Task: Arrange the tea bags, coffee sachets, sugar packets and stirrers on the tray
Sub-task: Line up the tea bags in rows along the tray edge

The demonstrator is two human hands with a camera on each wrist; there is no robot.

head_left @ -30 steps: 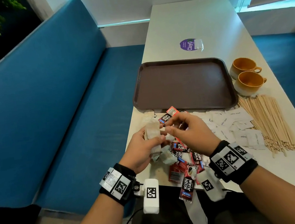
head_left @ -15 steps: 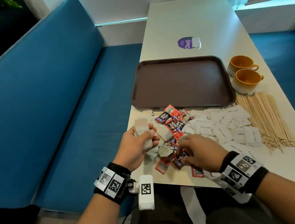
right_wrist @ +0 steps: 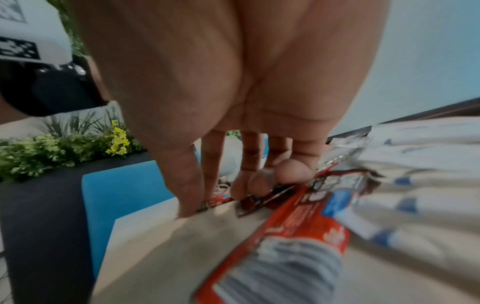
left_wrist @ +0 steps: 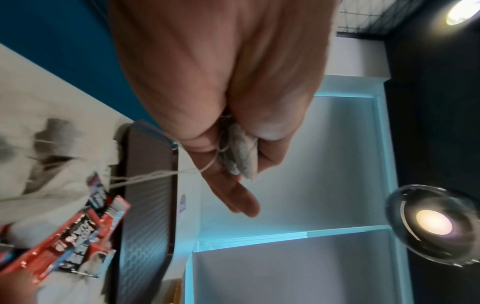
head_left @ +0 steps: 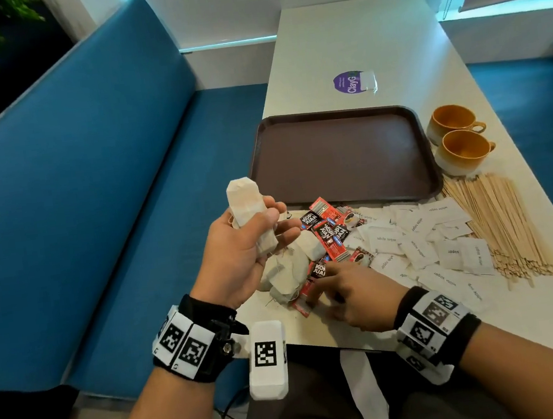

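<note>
My left hand [head_left: 270,224] is raised over the table's left edge and grips a small stack of tea bags [head_left: 247,209]. The left wrist view shows the bags [left_wrist: 241,158] in my curled fingers, strings trailing. More tea bags [head_left: 289,276] lie below it. My right hand [head_left: 325,283] is low on the pile of red coffee sachets [head_left: 329,234]. Its fingertips [right_wrist: 244,189] curl onto one sachet [right_wrist: 215,201], with the thumb at that sachet's edge. White sugar packets [head_left: 420,248] and wooden stirrers [head_left: 504,228] lie to the right. The brown tray [head_left: 342,160] sits beyond the pile.
Two orange cups [head_left: 460,140] stand right of the tray, by the stirrers' far ends. A purple sticker [head_left: 350,82] is on the white table behind the tray. A blue bench [head_left: 94,195] runs along the left, and the table's front edge is close to my wrists.
My right hand left the left hand and dropped onto the sachets near the front edge. My left hand rose and turned palm up, keeping the tea bags.
</note>
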